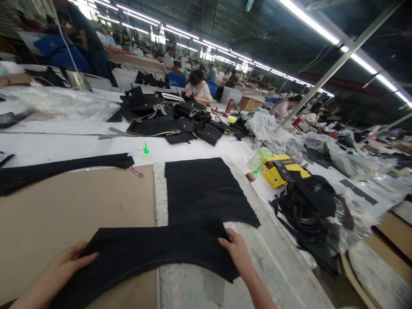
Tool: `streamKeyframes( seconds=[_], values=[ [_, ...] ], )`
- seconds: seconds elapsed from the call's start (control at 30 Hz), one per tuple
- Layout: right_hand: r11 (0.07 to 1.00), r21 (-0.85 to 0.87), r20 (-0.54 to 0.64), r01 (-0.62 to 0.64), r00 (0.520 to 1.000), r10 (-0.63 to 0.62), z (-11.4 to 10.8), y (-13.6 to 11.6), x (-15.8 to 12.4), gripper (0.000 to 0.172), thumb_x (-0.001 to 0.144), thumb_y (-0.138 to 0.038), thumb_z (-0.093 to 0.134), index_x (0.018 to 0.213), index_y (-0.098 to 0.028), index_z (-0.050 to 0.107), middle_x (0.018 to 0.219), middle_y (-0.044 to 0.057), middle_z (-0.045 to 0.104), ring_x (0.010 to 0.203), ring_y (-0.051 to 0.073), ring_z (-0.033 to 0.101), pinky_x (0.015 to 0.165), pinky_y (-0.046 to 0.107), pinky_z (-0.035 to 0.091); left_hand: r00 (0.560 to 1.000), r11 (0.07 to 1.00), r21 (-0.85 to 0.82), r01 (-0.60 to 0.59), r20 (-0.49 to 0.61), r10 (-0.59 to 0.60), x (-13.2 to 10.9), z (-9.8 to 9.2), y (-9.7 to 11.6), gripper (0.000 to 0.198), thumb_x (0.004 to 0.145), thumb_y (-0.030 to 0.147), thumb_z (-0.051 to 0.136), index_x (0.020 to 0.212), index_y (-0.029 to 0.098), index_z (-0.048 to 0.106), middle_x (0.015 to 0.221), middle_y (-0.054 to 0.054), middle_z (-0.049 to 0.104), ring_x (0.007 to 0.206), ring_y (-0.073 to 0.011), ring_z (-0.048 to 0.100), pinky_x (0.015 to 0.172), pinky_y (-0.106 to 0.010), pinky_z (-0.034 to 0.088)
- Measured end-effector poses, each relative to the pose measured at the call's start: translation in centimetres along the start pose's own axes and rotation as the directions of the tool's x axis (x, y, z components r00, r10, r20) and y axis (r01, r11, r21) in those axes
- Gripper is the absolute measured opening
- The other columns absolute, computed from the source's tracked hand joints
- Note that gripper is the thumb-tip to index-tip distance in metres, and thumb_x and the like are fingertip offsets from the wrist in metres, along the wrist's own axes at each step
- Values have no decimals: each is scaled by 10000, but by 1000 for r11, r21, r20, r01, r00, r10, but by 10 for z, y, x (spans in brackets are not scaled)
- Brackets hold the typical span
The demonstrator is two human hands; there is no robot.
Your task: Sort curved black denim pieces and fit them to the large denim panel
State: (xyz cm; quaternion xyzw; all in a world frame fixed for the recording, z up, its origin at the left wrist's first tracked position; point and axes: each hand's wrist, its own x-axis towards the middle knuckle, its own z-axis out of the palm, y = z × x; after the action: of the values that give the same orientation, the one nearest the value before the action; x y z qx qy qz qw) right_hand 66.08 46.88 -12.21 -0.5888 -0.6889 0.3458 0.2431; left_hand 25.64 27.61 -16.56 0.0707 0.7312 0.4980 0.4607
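Observation:
A long curved piece of black fabric (154,249) stretches between my two hands in front of me. My left hand (69,264) grips its left end, thumb on top and fingers tucked underneath. At the right end, my right hand (234,248) pinches the edge the same way. Just beyond lies a wide black fabric panel (206,189), flat on a pale, stained board (180,279); the held piece overlaps its near edge in view. The left part of the held piece hangs over a tan board (122,201).
More curved black pieces (64,167) lie at left, beside small pink-handled thread snips (137,172). A green nozzle (146,148) stands behind. Black bag parts (167,120) are heaped farther back. At right are a yellow packet (273,174) and black straps (305,206). Other people work beyond.

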Motion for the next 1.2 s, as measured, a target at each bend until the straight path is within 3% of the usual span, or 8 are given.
streamKeyframes(
  seconds=[0.07,0.13,0.27,0.43,0.53,0.7,1.03,1.2],
  values=[
    [1000,-7,-9,-19,1000,19,-53,30,9,216,641,-402,582,731,-211,630,737,23,664,782,247,606,703,334,468,966,994,-70,88,249,-68,-20,49,-2,466,403,415,852,773,209,658,749,13,751,742,-270,700,685,-330,569],
    [999,-22,-18,-38,999,38,-99,57,22,247,638,-430,592,740,-211,644,721,21,666,773,250,610,682,335,474,938,992,-103,73,346,-33,-39,97,-4,424,473,393,839,801,183,671,792,-26,756,765,-267,706,702,-316,569],
    [997,-53,6,-52,999,52,-158,98,58,256,651,-440,589,735,-206,650,693,19,667,720,232,614,647,326,476,937,995,-104,1,347,35,-61,173,-8,371,496,322,813,796,144,687,771,-74,750,762,-285,710,712,-348,580],
    [995,-98,47,-33,998,37,-174,131,105,259,637,-431,586,736,-200,652,713,26,680,727,228,625,647,317,474,975,991,-135,-13,219,42,-53,226,-21,223,520,171,764,716,151,660,692,-66,736,708,-275,710,684,-367,590],
    [989,-146,47,-30,998,37,-168,144,121,250,623,-432,578,715,-209,644,698,17,676,732,234,626,648,319,467,980,987,-157,-27,189,56,-39,240,-33,192,533,113,736,696,156,643,681,-51,733,667,-248,703,642,-339,588],
    [968,-248,15,-44,999,50,-160,158,132,248,619,-438,555,718,-228,642,696,19,676,777,256,632,682,338,463,979,983,-156,-97,164,123,-23,244,-49,212,528,103,746,687,153,615,720,-47,729,726,-233,701,675,-314,579],
    [918,-397,4,-16,1000,19,-161,168,137,237,669,-431,484,772,-238,577,805,37,668,815,261,615,741,360,429,985,990,-3,-139,102,138,-27,246,-59,286,555,196,750,796,177,598,886,-79,738,950,-278,683,766,-332,582],
    [896,-443,6,-18,1000,23,-159,172,141,220,679,-418,480,770,-237,569,789,39,663,796,257,617,718,348,422,981,984,46,-169,101,164,-19,245,-68,372,530,257,761,846,174,583,948,-110,732,1037,-326,650,903,-419,537]
  ],
)
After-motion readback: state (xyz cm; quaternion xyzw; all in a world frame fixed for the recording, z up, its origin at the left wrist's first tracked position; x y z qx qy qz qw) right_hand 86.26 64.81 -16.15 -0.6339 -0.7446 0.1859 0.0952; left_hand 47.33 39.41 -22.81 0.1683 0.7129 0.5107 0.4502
